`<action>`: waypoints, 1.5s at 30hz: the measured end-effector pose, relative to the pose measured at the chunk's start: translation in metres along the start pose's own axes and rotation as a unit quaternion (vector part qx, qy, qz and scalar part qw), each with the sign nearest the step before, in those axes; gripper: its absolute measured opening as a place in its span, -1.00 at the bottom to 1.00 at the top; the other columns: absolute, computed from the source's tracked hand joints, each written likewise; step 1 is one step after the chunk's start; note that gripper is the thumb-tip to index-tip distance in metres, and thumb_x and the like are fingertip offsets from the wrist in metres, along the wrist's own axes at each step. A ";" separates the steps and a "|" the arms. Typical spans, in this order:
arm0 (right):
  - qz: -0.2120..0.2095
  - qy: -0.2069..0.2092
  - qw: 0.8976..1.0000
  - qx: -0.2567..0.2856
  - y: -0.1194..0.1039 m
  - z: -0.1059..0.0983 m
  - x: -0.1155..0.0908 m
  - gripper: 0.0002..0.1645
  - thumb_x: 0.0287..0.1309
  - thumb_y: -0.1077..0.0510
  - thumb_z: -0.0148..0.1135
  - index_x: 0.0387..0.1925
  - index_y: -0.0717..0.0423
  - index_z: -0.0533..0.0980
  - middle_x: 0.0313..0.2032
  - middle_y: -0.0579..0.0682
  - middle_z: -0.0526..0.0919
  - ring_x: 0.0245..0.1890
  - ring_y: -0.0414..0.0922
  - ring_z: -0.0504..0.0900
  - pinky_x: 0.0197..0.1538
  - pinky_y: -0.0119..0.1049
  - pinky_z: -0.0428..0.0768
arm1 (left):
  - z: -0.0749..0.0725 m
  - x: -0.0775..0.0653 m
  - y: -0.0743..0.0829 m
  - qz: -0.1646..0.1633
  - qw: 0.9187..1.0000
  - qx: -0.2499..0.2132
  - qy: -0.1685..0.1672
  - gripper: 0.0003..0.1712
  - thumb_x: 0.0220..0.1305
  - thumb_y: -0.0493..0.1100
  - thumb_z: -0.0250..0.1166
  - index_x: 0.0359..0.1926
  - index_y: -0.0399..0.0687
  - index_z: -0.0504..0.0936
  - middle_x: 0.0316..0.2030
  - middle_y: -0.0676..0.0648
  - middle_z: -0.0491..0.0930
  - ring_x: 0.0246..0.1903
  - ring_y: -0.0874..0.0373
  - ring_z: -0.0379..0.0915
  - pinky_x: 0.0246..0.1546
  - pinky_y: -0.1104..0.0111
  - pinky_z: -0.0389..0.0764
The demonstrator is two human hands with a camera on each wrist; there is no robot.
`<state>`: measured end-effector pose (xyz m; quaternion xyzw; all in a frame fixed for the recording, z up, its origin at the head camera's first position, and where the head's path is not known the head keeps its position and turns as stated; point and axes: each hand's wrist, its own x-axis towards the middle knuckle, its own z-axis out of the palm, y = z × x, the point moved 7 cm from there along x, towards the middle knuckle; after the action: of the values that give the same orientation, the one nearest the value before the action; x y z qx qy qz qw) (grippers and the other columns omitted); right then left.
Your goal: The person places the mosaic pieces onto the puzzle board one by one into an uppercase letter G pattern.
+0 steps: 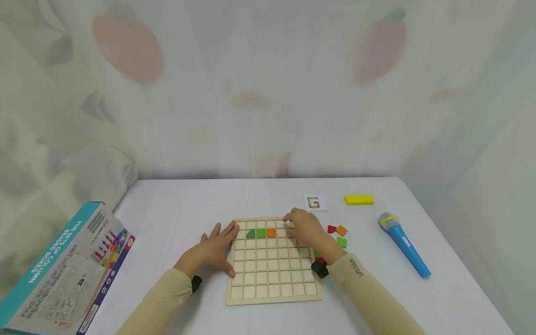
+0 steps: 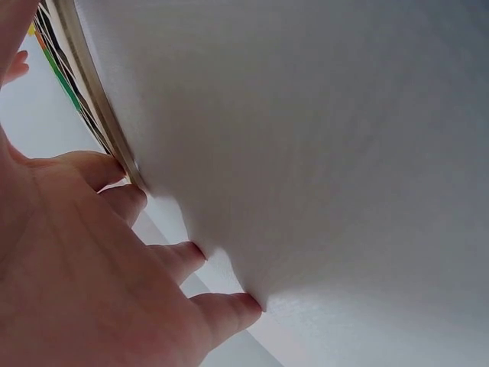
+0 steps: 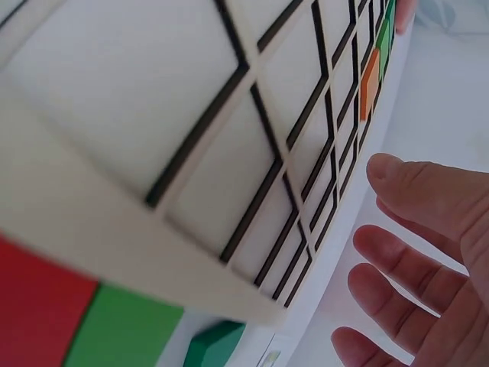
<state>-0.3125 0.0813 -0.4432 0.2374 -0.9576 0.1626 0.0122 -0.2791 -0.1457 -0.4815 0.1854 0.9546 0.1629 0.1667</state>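
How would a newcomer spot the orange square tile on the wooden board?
On the white table, find the pale wooden grid board. Near its far edge lies a short row: two green tiles, then, rightmost, the orange square tile, the only orange piece visible there.

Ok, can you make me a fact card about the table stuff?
Middle: pale wooden square-grid board
Second row: green piece with one cut corner, green square tile, orange square tile
Left hand: fingers spread, touching the board's left edge
Right hand: over board's upper right, no held piece visible
Right side: red piece, loose orange square, loose green square
Beyond board: white card with coloured G, yellow rectangular block
Far right: blue, grey-headed microphone
Far left: teal and white printed box
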 end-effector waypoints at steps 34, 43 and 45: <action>0.082 -0.043 0.995 0.028 0.068 -0.008 -0.039 -0.63 -0.06 0.18 0.39 -0.12 0.11 0.60 -0.34 -0.11 0.55 -0.33 -0.19 0.48 -0.15 -0.24 0.53 | -0.006 0.001 -0.001 0.010 1.000 -0.001 -0.002 0.56 -0.62 0.26 0.56 0.44 -0.09 -0.08 0.44 -0.13 -0.24 0.34 -0.37 -0.43 0.05 -0.43 -0.21; 0.079 -0.032 0.996 0.018 0.067 0.004 -0.040 -0.71 -0.04 0.17 0.36 -0.19 0.10 0.62 -0.33 -0.12 0.55 -0.37 -0.21 0.47 -0.22 -0.23 0.54 | -0.003 0.004 0.000 0.004 1.000 0.000 -0.006 0.55 -0.61 0.26 0.56 0.44 -0.05 -0.08 0.44 -0.09 -0.24 0.35 -0.34 -0.44 0.06 -0.42 -0.21; 0.085 -0.028 0.996 0.013 0.068 0.004 -0.041 -0.73 -0.05 0.16 0.37 -0.22 0.09 0.62 -0.35 -0.13 0.54 -0.38 -0.20 0.46 -0.23 -0.22 0.54 | -0.003 0.004 0.001 0.003 1.000 -0.002 -0.006 0.55 -0.61 0.25 0.57 0.44 -0.06 -0.08 0.44 -0.10 -0.23 0.35 -0.35 -0.43 0.06 -0.42 -0.21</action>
<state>-0.3073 0.1554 -0.4721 0.1601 -0.9721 0.1684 -0.0316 -0.2831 -0.1445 -0.4799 0.1893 0.9527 0.1638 0.1723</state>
